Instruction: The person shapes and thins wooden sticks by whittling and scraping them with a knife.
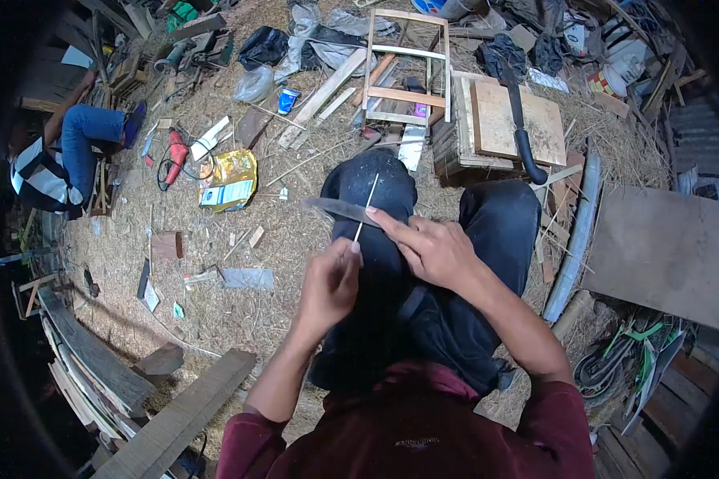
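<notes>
My left hand (333, 287) is closed, pinching the lower end of a thin pale wooden stick (373, 185) between thumb and fingers. The stick slants upward over my dark-trousered knee. My right hand (435, 249) is closed around a knife (335, 209), whose blade points left and crosses the stick. The index finger of that hand lies out along the blade, near the crossing point. The knife's handle is hidden inside my right hand.
Another person's blue-jeaned leg (92, 148) is at the left. A red power tool (176, 149) and a yellow packet (230, 180) lie on the shaving-covered ground. Ahead stand a wooden frame (407, 53) and a wooden block (487, 120) with a black-handled machete (522, 136) on it.
</notes>
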`<move>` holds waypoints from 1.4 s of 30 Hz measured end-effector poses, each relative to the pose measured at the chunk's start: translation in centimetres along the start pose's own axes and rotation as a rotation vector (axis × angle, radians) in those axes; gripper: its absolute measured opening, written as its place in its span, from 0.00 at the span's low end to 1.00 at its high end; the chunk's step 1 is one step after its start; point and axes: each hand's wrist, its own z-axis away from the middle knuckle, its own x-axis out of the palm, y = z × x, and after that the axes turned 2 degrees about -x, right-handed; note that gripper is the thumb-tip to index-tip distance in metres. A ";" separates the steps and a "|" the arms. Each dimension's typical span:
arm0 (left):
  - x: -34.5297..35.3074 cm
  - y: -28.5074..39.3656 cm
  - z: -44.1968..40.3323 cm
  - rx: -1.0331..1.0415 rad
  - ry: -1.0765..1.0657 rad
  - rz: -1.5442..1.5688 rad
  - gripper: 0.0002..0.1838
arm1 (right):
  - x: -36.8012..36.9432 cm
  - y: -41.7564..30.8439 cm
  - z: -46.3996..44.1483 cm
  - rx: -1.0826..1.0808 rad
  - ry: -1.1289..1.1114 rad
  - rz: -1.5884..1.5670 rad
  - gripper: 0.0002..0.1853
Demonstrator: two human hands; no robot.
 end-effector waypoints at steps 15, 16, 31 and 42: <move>0.4 0.5 -1.6 -0.137 -0.050 0.186 0.20 | -1.6 1.2 -0.5 0.330 0.259 -0.596 0.29; 0.4 0.7 -2.0 -0.170 -0.059 0.174 0.20 | -1.9 1.3 -0.6 0.448 0.316 -0.687 0.29; 0.8 0.2 -1.8 -0.120 -0.010 0.141 0.21 | -1.2 -0.5 -1.0 0.005 -0.067 -0.032 0.35; 1.0 -0.5 2.7 -0.282 -0.044 0.109 0.23 | -0.5 0.7 -0.5 0.039 -0.020 -0.011 0.37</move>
